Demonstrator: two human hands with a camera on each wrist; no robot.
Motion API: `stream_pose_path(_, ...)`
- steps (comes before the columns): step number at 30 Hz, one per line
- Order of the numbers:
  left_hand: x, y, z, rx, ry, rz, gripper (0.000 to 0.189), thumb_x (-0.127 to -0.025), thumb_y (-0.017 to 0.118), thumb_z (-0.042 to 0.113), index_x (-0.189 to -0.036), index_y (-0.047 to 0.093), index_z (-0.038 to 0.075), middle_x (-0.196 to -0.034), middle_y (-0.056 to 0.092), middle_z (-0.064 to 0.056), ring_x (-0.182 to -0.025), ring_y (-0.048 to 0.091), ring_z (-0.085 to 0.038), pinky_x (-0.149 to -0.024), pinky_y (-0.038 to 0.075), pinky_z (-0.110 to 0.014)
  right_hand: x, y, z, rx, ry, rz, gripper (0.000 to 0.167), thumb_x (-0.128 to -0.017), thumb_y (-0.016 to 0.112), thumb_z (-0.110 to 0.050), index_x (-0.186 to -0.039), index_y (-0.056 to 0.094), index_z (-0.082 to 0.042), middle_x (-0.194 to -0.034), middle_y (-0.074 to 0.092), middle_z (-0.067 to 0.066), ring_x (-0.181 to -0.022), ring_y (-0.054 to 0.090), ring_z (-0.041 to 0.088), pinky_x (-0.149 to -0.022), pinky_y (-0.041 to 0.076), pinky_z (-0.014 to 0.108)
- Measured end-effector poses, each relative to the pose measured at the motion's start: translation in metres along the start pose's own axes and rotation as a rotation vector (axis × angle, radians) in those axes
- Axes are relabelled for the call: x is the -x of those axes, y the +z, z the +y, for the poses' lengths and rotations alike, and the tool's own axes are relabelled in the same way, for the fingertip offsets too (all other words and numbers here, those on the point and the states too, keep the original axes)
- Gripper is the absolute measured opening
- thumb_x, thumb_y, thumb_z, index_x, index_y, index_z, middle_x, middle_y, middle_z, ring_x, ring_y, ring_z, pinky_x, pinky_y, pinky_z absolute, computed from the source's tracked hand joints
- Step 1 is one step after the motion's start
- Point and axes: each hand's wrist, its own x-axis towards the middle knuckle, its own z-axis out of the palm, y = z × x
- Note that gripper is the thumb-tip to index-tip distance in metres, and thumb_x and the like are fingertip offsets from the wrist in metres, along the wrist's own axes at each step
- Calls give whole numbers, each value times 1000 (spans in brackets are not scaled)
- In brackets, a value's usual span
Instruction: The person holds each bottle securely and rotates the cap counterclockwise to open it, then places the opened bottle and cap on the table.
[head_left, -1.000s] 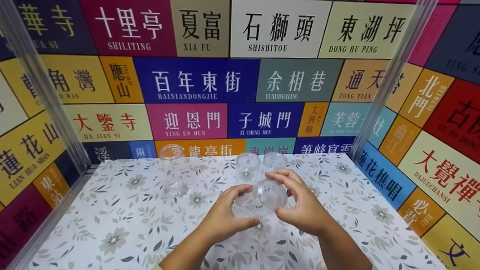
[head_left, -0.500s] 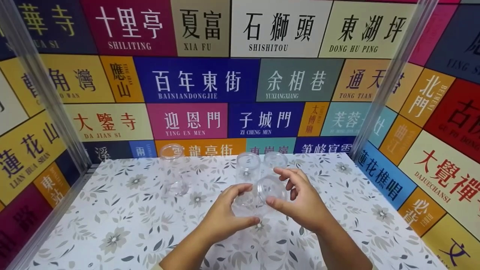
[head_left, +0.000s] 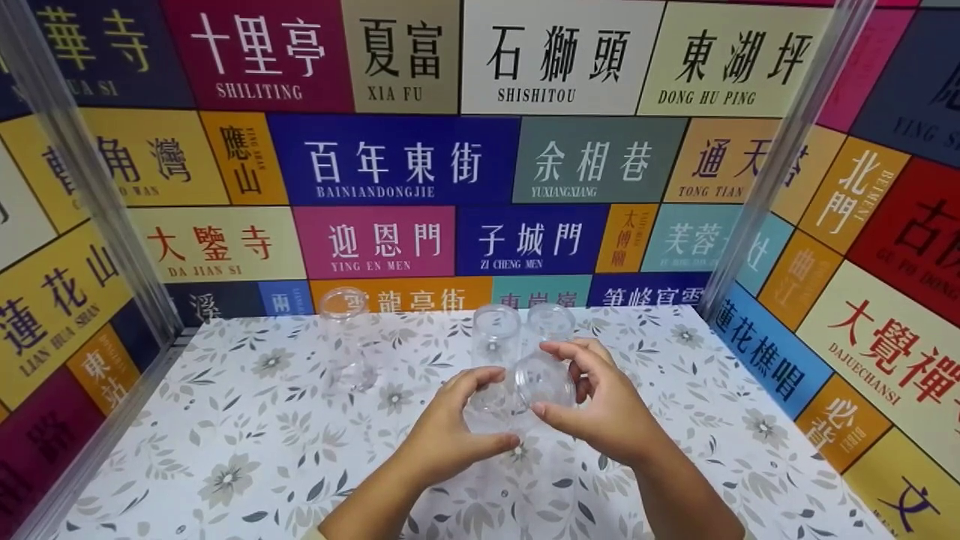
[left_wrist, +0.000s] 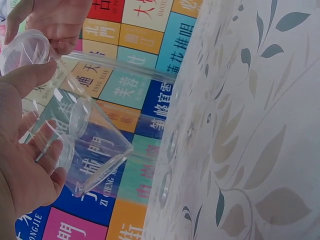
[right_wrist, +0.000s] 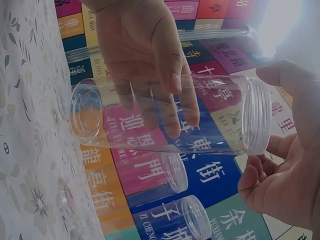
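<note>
A clear plastic jar (right_wrist: pixel 220 120) is held tilted above the table between both hands, its round clear lid (head_left: pixel 545 381) facing up toward the head camera. My left hand (head_left: pixel 457 427) grips the jar's body, thumb on the near side and fingers on the far side. Around the lid's rim curl the thumb and fingers of my right hand (head_left: pixel 604 409). The right wrist view shows the lid (right_wrist: pixel 257 117) on the jar's end between thumb and fingertips. Nothing is visible inside the transparent jar.
Behind the hands stand two more clear jars, a middle jar (head_left: pixel 496 326) and a right jar (head_left: pixel 551 321). Another jar (head_left: pixel 345 337) is at the back left. A floral cloth (head_left: pixel 247 450) covers the table, and sign-patterned walls (head_left: pixel 390 161) enclose it.
My right hand's fingers came off the lid's far edge, the hand shifted round, and its fingertips are back on the rim. The left hand and the jar stay in place.
</note>
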Motion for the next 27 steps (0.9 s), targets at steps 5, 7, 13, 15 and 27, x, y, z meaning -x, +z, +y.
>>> stream_pose_path(5, 0, 1, 0, -10, -10, 4, 80, -79, 94, 41, -149, 57, 32, -153, 59, 10, -146, 52, -23, -125, 41, -57, 2, 1, 1, -8, -77, -5, 72, -81, 90, -15, -147, 63, -28, -135, 54, 0, -93, 48, 22, -75, 46, 28)
stream_pose_path(7, 0, 1, 1, -18, -14, 10, 80, -79, 94, 41, -149, 57, 32, -153, 59, 10, -146, 52, -23, -124, 42, -57, 3, 1, 0, -17, -104, -6, 74, -80, 88, -12, -148, 63, -28, -138, 55, 0, -95, 49, 21, -76, 46, 26)
stream_pose_path(13, 0, 0, 2, 2, -37, 10, 80, -78, 95, 40, -149, 57, 32, -152, 59, 12, -147, 52, -23, -126, 41, -55, 4, 0, 1, -16, -132, -13, 77, -80, 84, -5, -149, 62, -29, -150, 57, -3, -113, 52, 17, -84, 47, 24)
stream_pose_path(15, -1, 0, 2, 9, -38, 8, 80, -78, 95, 39, -149, 57, 31, -152, 59, 11, -147, 52, -23, -127, 40, -55, 4, 0, 1, -2, -148, -17, 78, -79, 81, -2, -150, 62, -30, -152, 57, -3, -116, 53, 16, -85, 47, 25)
stream_pose_path(27, -1, 1, 1, 11, -36, 5, 80, -80, 95, 39, -149, 58, 27, -153, 60, 8, -147, 52, -25, -126, 40, -57, 3, 2, 4, -3, -208, -45, 92, -71, 63, 8, -151, 58, -36, -156, 52, -6, -128, 51, 17, -89, 45, 30)
